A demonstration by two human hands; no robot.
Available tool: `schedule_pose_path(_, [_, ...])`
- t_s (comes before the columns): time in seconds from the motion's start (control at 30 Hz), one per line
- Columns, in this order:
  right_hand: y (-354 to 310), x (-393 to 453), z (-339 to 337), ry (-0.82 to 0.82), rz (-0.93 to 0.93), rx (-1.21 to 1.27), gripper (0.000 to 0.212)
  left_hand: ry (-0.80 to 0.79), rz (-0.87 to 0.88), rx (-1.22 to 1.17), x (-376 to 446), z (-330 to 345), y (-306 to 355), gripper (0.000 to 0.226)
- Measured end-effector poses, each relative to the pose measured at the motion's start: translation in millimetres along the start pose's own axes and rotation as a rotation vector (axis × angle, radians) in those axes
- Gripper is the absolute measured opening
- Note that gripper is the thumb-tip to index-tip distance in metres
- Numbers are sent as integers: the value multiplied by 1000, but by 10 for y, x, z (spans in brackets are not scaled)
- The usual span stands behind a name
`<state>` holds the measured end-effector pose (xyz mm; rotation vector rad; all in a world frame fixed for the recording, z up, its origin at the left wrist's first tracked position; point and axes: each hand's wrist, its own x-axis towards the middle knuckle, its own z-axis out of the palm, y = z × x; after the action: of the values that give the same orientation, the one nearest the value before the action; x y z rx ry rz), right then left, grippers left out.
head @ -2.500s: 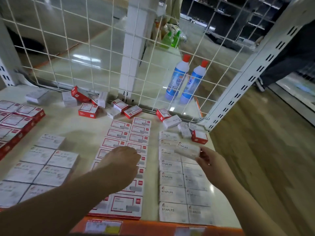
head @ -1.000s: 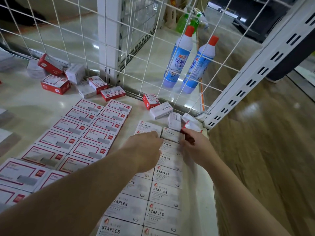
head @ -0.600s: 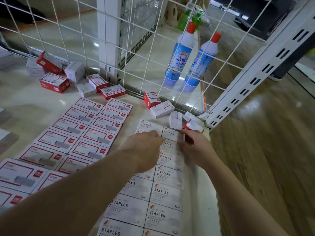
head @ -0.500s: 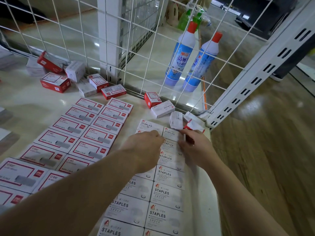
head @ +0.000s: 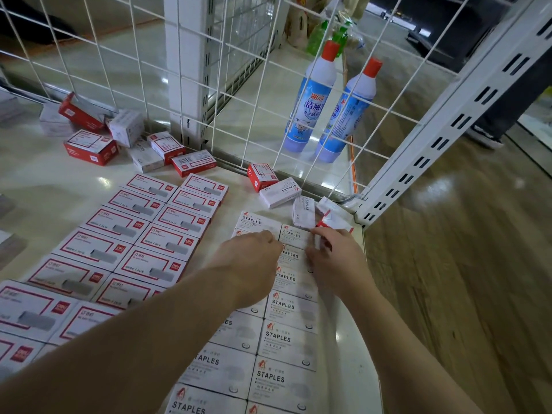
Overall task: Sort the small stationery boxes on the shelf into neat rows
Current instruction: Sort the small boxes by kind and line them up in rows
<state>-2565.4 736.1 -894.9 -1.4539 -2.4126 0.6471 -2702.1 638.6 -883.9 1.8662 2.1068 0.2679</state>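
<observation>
My left hand (head: 249, 258) lies knuckles up on the far end of the white staple boxes (head: 277, 339), which lie flat in two columns on the shelf (head: 44, 186); its fingers are bent down onto a box there, but I cannot tell if the grip closes on anything. My right hand (head: 336, 258) is just beside it, at the right column's last box (head: 294, 234), with fingers curled against that box's right edge; whether this grip pinches it, I also cannot tell. To the left, the red-framed boxes (head: 140, 234) are in two tidy columns. Near the wire grid (head: 239, 85) at the back, loose boxes (head: 119, 138) are scattered, some on their sides, and more loose ones (head: 280, 192) lie just beyond my fingers. Behind the grid stand two blue bottles (head: 328, 106) with red caps.
</observation>
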Motion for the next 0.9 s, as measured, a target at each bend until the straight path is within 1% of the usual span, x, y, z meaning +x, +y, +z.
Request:
schedule_pose_path(0.1, [-36,4,-36,88,-55,10,28,10,17,-2,-1,-12,-9,39])
schedule_pose_path(0.2, [-39,71,-67,167,-59,-18,15,24,32,-2,4,-26,-30,38])
schedule_pose_path(0.27, [-40,157,-68,163,-44,-66,15,40,41,-9,18,-36,-55,35])
schedule_pose_path(0.37, [-68,270,-46,112,-26,-145,17,65,54,2,41,-56,-116,35])
schedule_pose_path(0.47, [-143,321,-27,115,-42,-116,6,71,32,72,56,-71,-215,41])
schedule_pose_path(0.5, [-173,341,-19,109,-45,-99,14,67,2,76,61,-78,-259,44])
schedule_pose_path(0.57, [-243,401,-11,90,-63,-72,23,56,-45,60,79,-81,-350,45])
schedule_pose_path(0.7, [-356,600,31,45,-45,-90,43,33,-81,7,127,-81,-433,39])
schedule_pose_path(0.8, [-396,751,93,-14,-58,-61,48,32,-95,1,175,-87,-423,30])
schedule_pose_path(0.9, [-426,857,136,-94,-48,-90,53,22,-91,25,224,-84,-444,25])
